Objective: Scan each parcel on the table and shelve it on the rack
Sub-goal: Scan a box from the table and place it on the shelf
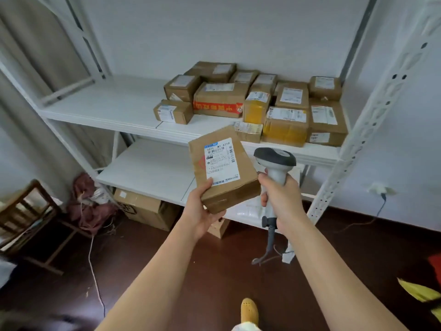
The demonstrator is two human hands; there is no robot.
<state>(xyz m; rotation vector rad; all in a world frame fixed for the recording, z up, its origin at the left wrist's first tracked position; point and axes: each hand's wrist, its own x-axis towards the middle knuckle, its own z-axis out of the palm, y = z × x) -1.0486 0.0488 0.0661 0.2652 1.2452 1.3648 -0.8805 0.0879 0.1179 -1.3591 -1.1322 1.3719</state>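
My left hand (pixel 199 212) grips a flat brown cardboard parcel (pixel 241 168) by its near corner, its white shipping label facing up. My right hand (pixel 280 195) holds the grey-and-white barcode scanner (pixel 274 161) by its handle, just right of the parcel, head upright. Both are raised in front of the white metal rack (pixel 114 108). Several taped cardboard parcels (pixel 220 99) crowd the right half of its upper shelf. The table is out of view.
The rack's lower shelf (pixel 152 168) is bare on the left. A large carton (pixel 145 209) and a small box sit on the dark floor beneath. A wooden chair (pixel 26 211) and a bag stand at the left. The scanner cable hangs down.
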